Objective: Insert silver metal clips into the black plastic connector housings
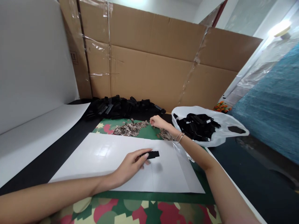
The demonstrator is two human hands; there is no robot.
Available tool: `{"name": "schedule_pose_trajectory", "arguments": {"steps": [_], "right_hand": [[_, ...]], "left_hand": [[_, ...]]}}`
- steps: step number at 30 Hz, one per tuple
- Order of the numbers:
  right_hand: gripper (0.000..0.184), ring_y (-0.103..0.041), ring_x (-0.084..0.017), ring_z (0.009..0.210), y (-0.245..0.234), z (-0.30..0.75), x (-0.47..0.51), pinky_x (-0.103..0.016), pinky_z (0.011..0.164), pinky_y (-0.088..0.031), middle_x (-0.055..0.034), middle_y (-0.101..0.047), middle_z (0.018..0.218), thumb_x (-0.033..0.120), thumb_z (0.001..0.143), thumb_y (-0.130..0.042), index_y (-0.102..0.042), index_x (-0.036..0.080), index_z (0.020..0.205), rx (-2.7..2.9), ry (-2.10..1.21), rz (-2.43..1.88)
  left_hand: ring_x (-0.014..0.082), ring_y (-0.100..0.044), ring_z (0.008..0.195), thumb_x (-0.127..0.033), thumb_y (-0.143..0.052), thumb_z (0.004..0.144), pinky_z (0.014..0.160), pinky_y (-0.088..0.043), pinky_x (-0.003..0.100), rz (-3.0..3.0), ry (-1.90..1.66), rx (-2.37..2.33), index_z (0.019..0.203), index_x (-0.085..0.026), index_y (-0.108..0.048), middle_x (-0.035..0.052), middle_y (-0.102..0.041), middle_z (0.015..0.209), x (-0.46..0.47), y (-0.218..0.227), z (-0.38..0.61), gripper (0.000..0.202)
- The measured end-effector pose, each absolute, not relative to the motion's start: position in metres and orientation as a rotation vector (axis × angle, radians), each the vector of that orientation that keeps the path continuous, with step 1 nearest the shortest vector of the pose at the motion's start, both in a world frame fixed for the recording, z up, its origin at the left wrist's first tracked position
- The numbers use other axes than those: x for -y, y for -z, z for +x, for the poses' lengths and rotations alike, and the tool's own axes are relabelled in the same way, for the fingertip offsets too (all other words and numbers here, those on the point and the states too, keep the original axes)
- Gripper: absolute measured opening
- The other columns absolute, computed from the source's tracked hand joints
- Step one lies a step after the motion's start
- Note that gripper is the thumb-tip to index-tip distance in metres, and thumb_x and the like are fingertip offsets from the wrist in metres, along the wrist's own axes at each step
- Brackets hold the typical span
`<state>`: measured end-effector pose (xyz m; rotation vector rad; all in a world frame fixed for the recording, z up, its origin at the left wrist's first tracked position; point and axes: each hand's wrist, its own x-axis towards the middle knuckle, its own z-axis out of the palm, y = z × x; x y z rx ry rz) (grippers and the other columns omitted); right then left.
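Observation:
My left hand is closed around a small flat black strip, its free end pointing right, above a white sheet. Farther back, my right hand has its fingers pinched together at the edge of a heap of small shiny metal pieces. Whatever lies between those fingertips is too small to make out. A second heap of metal pieces sits under the right wrist, partly covered by it. Green and camouflage-patterned matting shows beneath the white sheet.
A pile of black pieces runs along the back, against a tall cardboard wall. On the right stands an open white plastic bag holding more black pieces. Orange flowers are behind it. White panelling borders the left.

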<state>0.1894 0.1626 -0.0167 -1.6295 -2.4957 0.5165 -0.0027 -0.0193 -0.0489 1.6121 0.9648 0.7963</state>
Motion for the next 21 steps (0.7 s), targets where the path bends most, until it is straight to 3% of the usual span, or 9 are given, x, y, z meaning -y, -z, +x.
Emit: {"name": "schedule_pose_trajectory", "arguments": {"steps": [2, 7, 10, 14, 21], "right_hand": [[0.027, -0.060, -0.017, 0.091, 0.012, 0.193, -0.157, -0.037, 0.077, -0.051, -0.0069, -0.058, 0.109, 0.031, 0.089, -0.053, -0.055, 0.014, 0.110, 2.397, -0.553, -1.578], [0.017, -0.063, -0.013, 0.061, -0.005, 0.208, -0.117, -0.022, 0.053, -0.049, -0.0047, -0.066, 0.068, 0.028, 0.083, -0.058, -0.061, 0.011, 0.083, 2.150, -0.733, -1.421], [0.018, -0.061, -0.012, 0.050, -0.014, 0.218, -0.077, -0.020, 0.044, -0.044, -0.0040, -0.065, 0.058, 0.030, 0.077, -0.063, -0.062, 0.013, 0.078, 2.051, -0.874, -1.366], [0.023, -0.057, -0.011, 0.048, -0.017, 0.231, -0.030, -0.021, 0.042, -0.042, -0.0039, -0.065, 0.057, 0.035, 0.072, -0.068, -0.066, 0.013, 0.080, 1.873, -1.179, -1.259], [0.018, -0.053, -0.008, 0.055, -0.001, 0.248, 0.007, -0.023, 0.050, -0.045, -0.0028, -0.060, 0.075, 0.028, 0.069, -0.074, -0.072, 0.016, 0.082, 1.529, -1.635, -1.094]], "left_hand": [[0.0140, -0.062, 0.057, -0.043, -0.047, 0.088, 0.060, -0.050, 0.027, 1.405, -0.759, -0.946, 0.126, -0.018, -0.052, 0.0053, -0.071, 0.078, 0.015, 0.047, -0.002, 0.045], [0.0113, -0.066, 0.067, -0.036, -0.056, 0.086, 0.049, -0.049, 0.016, 0.940, -0.748, -0.845, 0.117, -0.013, -0.057, 0.0129, -0.067, 0.107, 0.000, 0.041, -0.003, 0.039], [0.0092, -0.065, 0.059, -0.038, -0.055, 0.087, 0.050, -0.049, 0.013, 0.861, -0.706, -0.840, 0.112, -0.007, -0.059, 0.0154, -0.072, 0.090, -0.006, 0.041, -0.003, 0.040], [0.0083, -0.061, 0.048, -0.043, -0.054, 0.086, 0.044, -0.047, 0.013, 0.840, -0.677, -0.840, 0.103, -0.003, -0.062, 0.0174, -0.072, 0.082, -0.009, 0.043, -0.003, 0.044], [0.0101, -0.065, 0.059, -0.039, -0.053, 0.087, 0.048, -0.048, 0.014, 0.888, -0.668, -0.793, 0.113, -0.009, -0.060, 0.0140, -0.072, 0.088, -0.006, 0.039, -0.003, 0.041]]}}
